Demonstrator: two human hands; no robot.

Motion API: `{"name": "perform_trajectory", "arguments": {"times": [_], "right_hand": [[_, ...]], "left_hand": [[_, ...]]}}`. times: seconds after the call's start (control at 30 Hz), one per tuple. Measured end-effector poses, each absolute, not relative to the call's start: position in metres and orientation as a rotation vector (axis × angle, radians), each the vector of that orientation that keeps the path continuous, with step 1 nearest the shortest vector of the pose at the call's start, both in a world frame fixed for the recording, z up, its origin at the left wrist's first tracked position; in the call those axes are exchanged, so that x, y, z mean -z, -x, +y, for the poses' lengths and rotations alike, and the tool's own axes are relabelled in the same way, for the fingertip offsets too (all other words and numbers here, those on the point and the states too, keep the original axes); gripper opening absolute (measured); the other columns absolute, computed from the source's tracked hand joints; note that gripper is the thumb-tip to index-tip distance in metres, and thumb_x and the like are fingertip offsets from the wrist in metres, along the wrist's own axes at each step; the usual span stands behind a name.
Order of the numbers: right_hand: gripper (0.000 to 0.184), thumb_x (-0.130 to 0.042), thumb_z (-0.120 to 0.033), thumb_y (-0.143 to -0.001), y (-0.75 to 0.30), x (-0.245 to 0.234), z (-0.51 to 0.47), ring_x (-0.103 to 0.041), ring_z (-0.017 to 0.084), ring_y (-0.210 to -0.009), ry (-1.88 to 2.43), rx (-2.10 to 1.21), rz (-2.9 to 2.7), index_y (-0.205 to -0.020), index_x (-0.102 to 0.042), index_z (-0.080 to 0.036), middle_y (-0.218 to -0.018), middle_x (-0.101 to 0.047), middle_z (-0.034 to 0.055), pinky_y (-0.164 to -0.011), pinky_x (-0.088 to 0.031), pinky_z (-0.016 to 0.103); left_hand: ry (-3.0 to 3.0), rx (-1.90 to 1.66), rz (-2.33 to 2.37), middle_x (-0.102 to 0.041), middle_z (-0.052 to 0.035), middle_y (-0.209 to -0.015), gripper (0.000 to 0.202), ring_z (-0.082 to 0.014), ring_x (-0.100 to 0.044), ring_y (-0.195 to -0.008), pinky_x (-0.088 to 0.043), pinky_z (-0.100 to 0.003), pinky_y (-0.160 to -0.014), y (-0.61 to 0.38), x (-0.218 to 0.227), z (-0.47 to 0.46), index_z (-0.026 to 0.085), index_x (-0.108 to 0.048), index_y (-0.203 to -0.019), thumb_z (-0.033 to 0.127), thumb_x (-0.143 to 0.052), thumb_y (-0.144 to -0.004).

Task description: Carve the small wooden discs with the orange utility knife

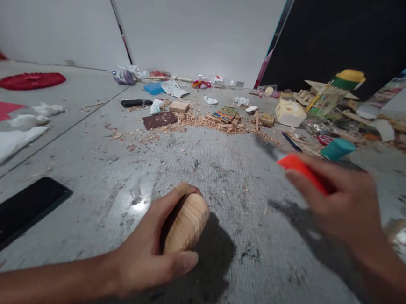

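Note:
My left hand [152, 256] is wrapped round a rounded, pale wooden piece [187, 221] with carved facets, held just above the grey concrete floor. My right hand [343, 200], blurred by motion, grips a knife by its orange handle [302, 169]; the thin blade [268, 149] points up and to the left. The two hands are apart, with the knife to the right of the wood and higher in the picture.
Wood shavings [205, 121], small wooden blocks [179, 106] and a dark red booklet [159, 120] lie ahead. A black phone [11, 219] lies at the left. A teal cap [337, 148], a white block [290, 113] and craft clutter fill the right. Red and white cloths [16, 109] lie far left.

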State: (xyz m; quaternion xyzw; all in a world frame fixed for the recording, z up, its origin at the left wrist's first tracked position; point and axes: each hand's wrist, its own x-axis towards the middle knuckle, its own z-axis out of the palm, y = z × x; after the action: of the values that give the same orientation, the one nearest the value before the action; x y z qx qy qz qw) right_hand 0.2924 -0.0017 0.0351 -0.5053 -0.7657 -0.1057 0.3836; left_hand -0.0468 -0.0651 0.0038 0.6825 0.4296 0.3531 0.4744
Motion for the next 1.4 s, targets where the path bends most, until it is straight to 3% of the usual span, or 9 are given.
{"name": "perform_trajectory", "arguments": {"times": [0.13,0.27,0.6,0.8,1.1,1.3,1.4], "right_hand": [[0.03,-0.058,-0.048,-0.115,-0.242,-0.039,-0.046,-0.083,0.017,-0.078,0.866,-0.152,-2.275,-0.12,-0.078,-0.026,-0.101,-0.088,-0.0003,-0.067,-0.061,0.029],[0.03,-0.054,-0.05,-0.117,-0.227,-0.029,-0.058,-0.081,0.013,-0.074,0.8,-0.26,-2.327,-0.125,-0.074,-0.028,-0.097,-0.086,-0.0074,-0.062,-0.055,0.03],[0.03,-0.055,-0.048,-0.116,-0.233,-0.021,-0.052,-0.079,0.015,-0.069,0.808,-0.204,-2.316,-0.12,-0.074,-0.025,-0.092,-0.086,-0.0026,-0.062,-0.055,0.032],[0.026,-0.059,-0.044,-0.114,-0.239,-0.019,-0.049,-0.079,0.017,-0.067,0.822,-0.221,-2.331,-0.124,-0.073,-0.024,-0.097,-0.087,-0.0015,-0.057,-0.055,0.033],[0.031,-0.058,-0.047,-0.115,-0.24,-0.006,-0.054,-0.077,0.019,-0.067,0.851,-0.248,-2.31,-0.135,-0.069,-0.028,-0.094,-0.085,0.0003,-0.06,-0.052,0.035],[0.033,-0.06,-0.043,-0.115,-0.241,-0.008,-0.045,-0.076,0.016,-0.065,0.805,-0.162,-2.356,-0.142,-0.069,-0.026,-0.091,-0.084,-0.0008,-0.057,-0.053,0.031],[0.033,-0.063,-0.053,-0.112,-0.263,-0.009,-0.018,-0.079,0.021,-0.069,1.002,-0.053,-2.28,-0.126,-0.082,-0.029,-0.093,-0.087,0.0019,-0.06,-0.058,0.031]], "left_hand": [[-1.54,-1.017,0.93,-0.062,-0.002,-0.105,0.066,-0.0203,-0.058,-0.086,-0.051,-0.029,-0.071,0.042,0.008,-0.06,0.029,-0.055,-0.136,0.056,-0.084,-0.083],[-1.495,-0.995,0.939,-0.06,0.0006,-0.097,0.058,-0.0182,-0.057,-0.083,-0.051,-0.027,-0.069,0.039,0.005,-0.056,0.026,-0.058,-0.124,0.045,-0.088,-0.078],[-1.454,-1.005,0.975,-0.06,0.0007,-0.097,0.058,-0.0167,-0.057,-0.081,-0.051,-0.025,-0.067,0.038,0.003,-0.056,0.025,-0.056,-0.123,0.037,-0.089,-0.076],[-1.479,-1.037,0.945,-0.063,0.0007,-0.098,0.061,-0.0175,-0.06,-0.085,-0.053,-0.027,-0.073,0.038,0.003,-0.056,0.025,-0.054,-0.127,0.033,-0.089,-0.077],[-1.485,-1.0,0.954,-0.062,0.0016,-0.095,0.06,-0.0176,-0.06,-0.082,-0.053,-0.027,-0.07,0.039,0.001,-0.059,0.026,-0.051,-0.124,0.028,-0.087,-0.076],[-1.485,-0.97,1.058,-0.063,-0.0002,-0.097,0.061,-0.0189,-0.061,-0.082,-0.053,-0.028,-0.068,0.037,0.003,-0.06,0.025,-0.052,-0.124,0.04,-0.088,-0.078],[-1.475,-0.882,1.158,-0.064,-0.0018,-0.098,0.056,-0.023,-0.062,-0.086,-0.055,-0.033,-0.071,0.049,-0.002,-0.073,0.027,-0.055,-0.122,0.052,-0.085,-0.082]]}}
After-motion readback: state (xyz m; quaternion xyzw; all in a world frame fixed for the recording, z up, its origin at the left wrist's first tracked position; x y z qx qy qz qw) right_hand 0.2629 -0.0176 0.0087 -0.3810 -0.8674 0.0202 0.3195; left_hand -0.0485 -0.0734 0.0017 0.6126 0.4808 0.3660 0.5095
